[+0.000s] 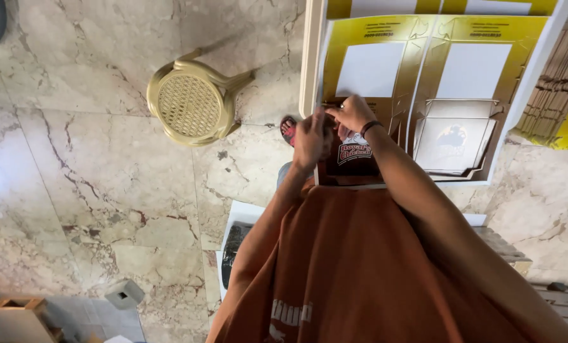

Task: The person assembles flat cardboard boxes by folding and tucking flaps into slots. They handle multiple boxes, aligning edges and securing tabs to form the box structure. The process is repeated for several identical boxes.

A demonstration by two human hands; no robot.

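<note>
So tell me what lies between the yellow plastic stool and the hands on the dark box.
In the head view, only bare marble floor separates the stool from the left hand; a red sandal shows just beside that hand.

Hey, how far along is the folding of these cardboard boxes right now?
Hard to call anything finished: no folded box is in view. In hand: the left hand and right hand pinch one dark brown box blank at its top edge, over the white table. Left: yellow and brown flat blanks spread on the table, plus a cardboard stack to the right.
</note>
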